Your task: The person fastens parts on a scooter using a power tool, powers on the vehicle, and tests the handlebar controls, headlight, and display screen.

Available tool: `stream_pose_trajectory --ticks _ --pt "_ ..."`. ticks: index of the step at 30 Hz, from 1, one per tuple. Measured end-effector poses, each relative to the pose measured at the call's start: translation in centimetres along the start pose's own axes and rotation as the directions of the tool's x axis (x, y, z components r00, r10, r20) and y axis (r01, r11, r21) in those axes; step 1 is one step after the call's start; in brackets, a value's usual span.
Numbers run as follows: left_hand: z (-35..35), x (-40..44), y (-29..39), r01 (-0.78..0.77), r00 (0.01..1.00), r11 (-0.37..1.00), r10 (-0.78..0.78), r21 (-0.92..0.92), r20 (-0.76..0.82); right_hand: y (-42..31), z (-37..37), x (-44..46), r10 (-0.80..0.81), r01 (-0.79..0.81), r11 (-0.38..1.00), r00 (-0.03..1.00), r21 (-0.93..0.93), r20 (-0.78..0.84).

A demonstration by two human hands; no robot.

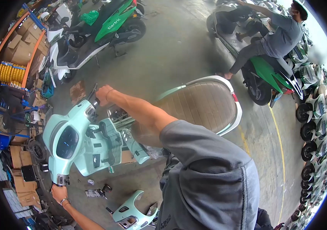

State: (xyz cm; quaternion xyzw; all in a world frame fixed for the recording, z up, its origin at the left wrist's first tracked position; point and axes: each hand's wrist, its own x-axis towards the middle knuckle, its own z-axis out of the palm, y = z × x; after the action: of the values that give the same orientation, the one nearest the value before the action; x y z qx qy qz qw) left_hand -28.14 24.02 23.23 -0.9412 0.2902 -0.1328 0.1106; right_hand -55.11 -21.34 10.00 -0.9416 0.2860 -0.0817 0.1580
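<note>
A mint-green scooter [83, 161] stands in front of me, pointing left, with its brown seat [198, 103] behind my outstretched arm. Its dark display [67, 142] shows small blue marks. My right hand [104, 95] is closed around the far handlebar grip, beside the brake lever [93, 91]. Around the near handlebar grip, below the switch housing [62, 179], my left hand [59, 193] is closed, with a bracelet at the wrist. Mechanical parts show in the opened body between the footboard and seat. Both grips are mostly hidden by my fingers.
A loose mint-green panel [136, 214] and a power drill [105, 190] lie on the floor nearby. Another person [284, 36] sits on a green scooter [265, 71]. Parked scooters [113, 25] stand at upper left, shelving with boxes [21, 46] at left, and scooters line the right.
</note>
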Motion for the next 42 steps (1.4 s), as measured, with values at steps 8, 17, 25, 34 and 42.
stream_pose_trajectory --ticks 8,17,25,34,42 --pt "0.3 -0.2 0.1 0.007 1.0 1.0 -0.007 -0.013 -0.029 0.5 1.6 -0.4 0.029 -0.017 0.996 0.99 0.086 -0.141" --pt "-0.4 -0.9 0.8 0.039 0.997 0.997 -0.044 -0.071 -0.058 0.3 1.4 -0.2 0.038 -0.031 0.998 0.99 0.051 -0.135" --pt "-0.1 -0.6 0.5 0.048 0.998 0.995 -0.052 -0.086 -0.034 -0.4 0.9 -0.6 0.059 -0.046 0.996 0.982 0.072 -0.177" --pt "0.3 -0.7 0.4 0.059 0.996 0.996 -0.064 -0.072 -0.069 0.1 1.7 -0.4 0.03 -0.014 0.997 0.974 0.07 -0.225" --pt "0.1 -0.8 0.5 0.047 0.996 0.996 -0.052 -0.077 -0.074 -0.1 1.6 -0.6 0.044 -0.032 0.998 0.975 0.062 -0.217"
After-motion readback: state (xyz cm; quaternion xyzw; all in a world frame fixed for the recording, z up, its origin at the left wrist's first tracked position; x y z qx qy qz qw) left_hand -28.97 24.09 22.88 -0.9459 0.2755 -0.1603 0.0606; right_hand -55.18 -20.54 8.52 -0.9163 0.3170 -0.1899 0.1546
